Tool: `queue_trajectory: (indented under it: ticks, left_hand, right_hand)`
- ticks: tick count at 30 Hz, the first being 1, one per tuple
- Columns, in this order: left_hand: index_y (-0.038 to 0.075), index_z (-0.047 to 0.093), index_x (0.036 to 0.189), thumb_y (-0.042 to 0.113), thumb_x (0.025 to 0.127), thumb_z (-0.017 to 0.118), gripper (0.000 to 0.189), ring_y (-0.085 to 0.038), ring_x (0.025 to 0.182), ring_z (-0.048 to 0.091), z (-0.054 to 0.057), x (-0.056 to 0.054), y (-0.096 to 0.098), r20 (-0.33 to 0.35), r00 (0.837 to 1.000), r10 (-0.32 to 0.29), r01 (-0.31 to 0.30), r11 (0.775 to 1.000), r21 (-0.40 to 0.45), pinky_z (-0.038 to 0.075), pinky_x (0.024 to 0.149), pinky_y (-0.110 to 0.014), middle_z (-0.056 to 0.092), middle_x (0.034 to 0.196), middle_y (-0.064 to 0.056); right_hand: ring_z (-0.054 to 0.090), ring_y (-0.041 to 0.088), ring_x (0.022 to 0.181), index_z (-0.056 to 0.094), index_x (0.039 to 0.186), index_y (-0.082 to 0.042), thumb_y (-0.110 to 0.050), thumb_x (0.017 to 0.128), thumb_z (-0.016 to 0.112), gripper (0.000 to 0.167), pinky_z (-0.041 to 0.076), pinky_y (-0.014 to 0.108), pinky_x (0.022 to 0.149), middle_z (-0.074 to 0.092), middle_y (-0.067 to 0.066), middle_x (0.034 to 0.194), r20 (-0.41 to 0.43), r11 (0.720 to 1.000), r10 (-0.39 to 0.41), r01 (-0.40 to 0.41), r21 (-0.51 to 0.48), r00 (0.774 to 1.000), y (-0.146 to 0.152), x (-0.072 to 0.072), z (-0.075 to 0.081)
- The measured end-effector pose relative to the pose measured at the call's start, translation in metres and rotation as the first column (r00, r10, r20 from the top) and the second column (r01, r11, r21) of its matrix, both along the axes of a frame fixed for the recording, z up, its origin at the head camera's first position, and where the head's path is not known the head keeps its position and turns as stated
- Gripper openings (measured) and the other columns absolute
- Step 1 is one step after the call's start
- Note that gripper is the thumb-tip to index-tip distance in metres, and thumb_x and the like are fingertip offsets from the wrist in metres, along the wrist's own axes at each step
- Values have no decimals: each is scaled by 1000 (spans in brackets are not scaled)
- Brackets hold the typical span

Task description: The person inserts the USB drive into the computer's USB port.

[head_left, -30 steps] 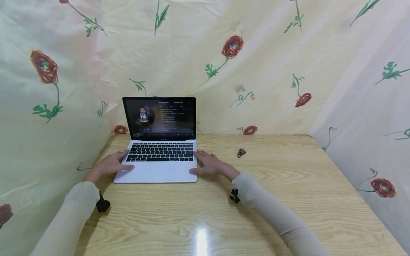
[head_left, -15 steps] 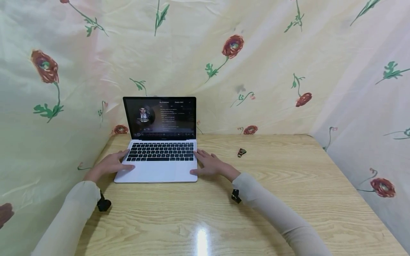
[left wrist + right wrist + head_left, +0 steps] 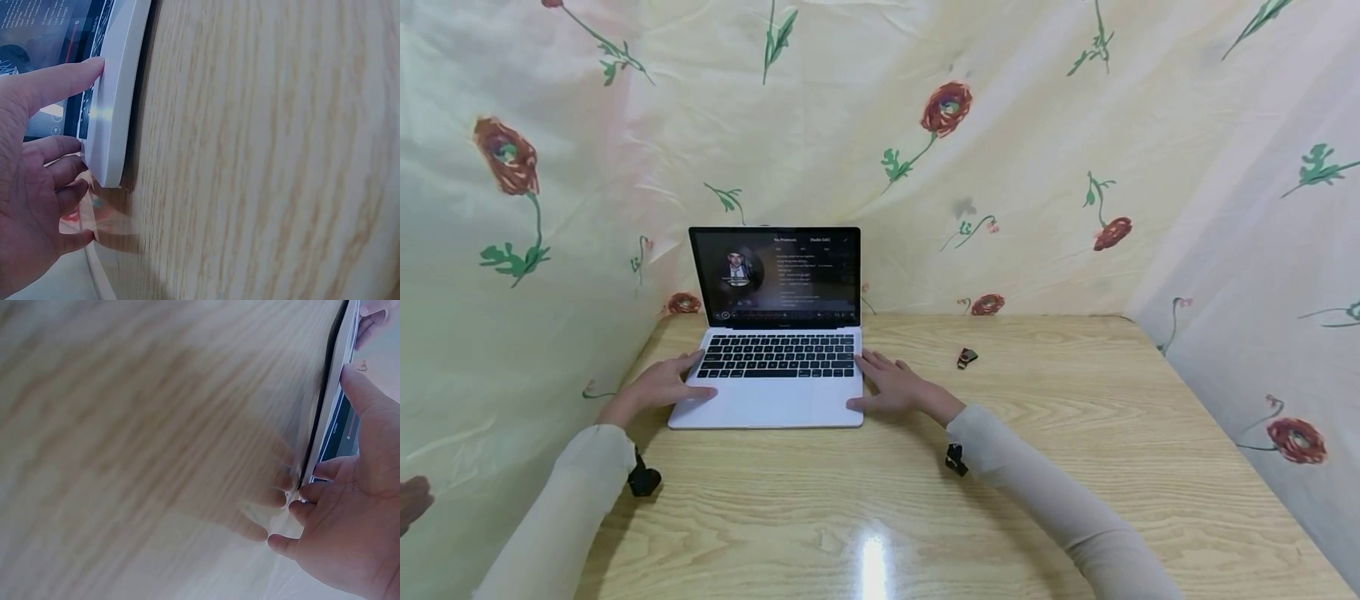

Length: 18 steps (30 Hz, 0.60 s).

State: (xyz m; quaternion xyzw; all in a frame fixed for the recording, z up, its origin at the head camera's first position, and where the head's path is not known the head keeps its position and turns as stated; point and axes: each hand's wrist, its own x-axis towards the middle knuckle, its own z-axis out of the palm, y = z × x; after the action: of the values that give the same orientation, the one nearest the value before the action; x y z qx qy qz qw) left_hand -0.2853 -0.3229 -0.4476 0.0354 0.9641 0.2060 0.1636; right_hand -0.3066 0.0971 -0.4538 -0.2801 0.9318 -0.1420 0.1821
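An open silver laptop (image 3: 766, 403) with black keys and a dark lit screen stands at the back left of the wooden table. My left hand (image 3: 658, 385) grips its left side; in the left wrist view the thumb (image 3: 81, 74) lies over the top of the base and the other fingers are at the side edge. On the opposite side my right hand (image 3: 893, 385) grips the base the same way, thumb (image 3: 357, 386) on top, as the right wrist view shows. The smallest fingers of both hands reach down to the tabletop.
A small dark red and black object (image 3: 966, 358), like a USB stick, lies on the table (image 3: 1075, 417) to the right of the laptop. Flower-patterned cloth (image 3: 820, 150) hangs behind and along both sides. Black wrist cameras sit below the sleeves.
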Motion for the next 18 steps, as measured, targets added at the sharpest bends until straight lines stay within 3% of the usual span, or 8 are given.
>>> queue_trajectory:
  ticks: [18]
  left_hand:
    - [-5,19,159,67,87,67,112,-61,146,20,-5,-2,1,-29,1000,-11,11,1000,-5,25,118,-71,15,159,-42]
  right_hand:
    - [5,29,161,14,165,-17,-67,96,54,95,7,62,128,5,6,174,-3,1000,1,-1,19,1000,3,-1,3]
